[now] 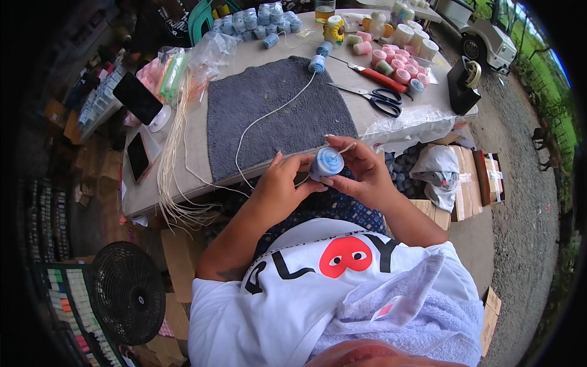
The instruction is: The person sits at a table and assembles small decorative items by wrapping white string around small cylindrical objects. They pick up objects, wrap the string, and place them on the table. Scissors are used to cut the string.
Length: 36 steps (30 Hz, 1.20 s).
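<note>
Both hands meet in front of my chest around a small light-blue swirled candle-like piece (327, 163). My left hand (284, 183) supports it from the left and below. My right hand (358, 168) pinches it from the right, fingertips near a short white wick end at its top. A white cord (269, 114) trails from my hands across a grey towel (269, 107) to another small blue piece (317, 63) on the table.
The table (189, 147) holds black scissors (382, 98), a red-handled tool (382, 78), pink, white and blue pieces (397, 61), a bundle of pale strings (171, 153), two dark phones (137, 98) and a tape dispenser (463, 82). A black fan (125, 290) stands lower left, cardboard boxes (468, 183) right.
</note>
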{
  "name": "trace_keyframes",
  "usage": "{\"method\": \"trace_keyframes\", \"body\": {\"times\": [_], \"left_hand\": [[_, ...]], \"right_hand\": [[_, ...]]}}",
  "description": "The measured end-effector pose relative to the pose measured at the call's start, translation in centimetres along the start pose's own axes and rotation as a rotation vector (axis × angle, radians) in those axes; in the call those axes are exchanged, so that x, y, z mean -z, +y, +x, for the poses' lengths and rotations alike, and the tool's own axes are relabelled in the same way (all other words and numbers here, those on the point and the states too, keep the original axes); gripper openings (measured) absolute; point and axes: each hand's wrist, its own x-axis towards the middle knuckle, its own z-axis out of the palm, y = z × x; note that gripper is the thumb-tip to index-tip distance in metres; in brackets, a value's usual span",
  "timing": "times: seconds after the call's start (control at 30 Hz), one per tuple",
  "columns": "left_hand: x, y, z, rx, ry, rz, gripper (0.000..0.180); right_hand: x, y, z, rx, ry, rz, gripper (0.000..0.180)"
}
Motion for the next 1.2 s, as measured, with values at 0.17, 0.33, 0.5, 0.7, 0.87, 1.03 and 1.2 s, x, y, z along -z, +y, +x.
{"method": "trace_keyframes", "body": {"times": [0.17, 0.33, 0.5, 0.7, 0.87, 1.03, 1.2], "left_hand": [[1.2, 1.6, -0.9, -0.379, 0.298, 0.03, 0.034], [3.8, 1.8, -4.3, -0.598, 0.589, -0.025, 0.014], [11.7, 3.7, -13.2, -0.983, 0.878, -0.597, 0.017], [18.1, 3.3, -23.2, -1.166, 1.125, -0.694, 0.03], [18.7, 1.8, -25.8, -1.14, 1.198, -0.689, 0.026], [18.8, -0.9, -23.8, -0.967, 1.256, -0.789, 0.013], [13.3, -4.0, -16.1, -0.441, 0.926, -0.521, 0.033]], "right_hand": [[-1.7, -0.2, 0.3, 0.218, -0.038, -0.27, 0.073], [-3.5, -2.4, 3.6, 0.529, -0.191, -0.767, 0.062], [0.9, 2.5, 10.9, 0.53, -0.178, -1.127, 0.053], [8.2, 8.0, 19.4, -0.009, 0.201, -1.319, 0.033], [10.3, 10.7, 25.7, -0.082, 0.317, -1.128, 0.029], [14.4, 10.9, 26.1, -0.096, 0.163, -1.322, 0.042], [12.7, -0.8, 14.4, 0.02, -0.084, -0.74, 0.048]]}}
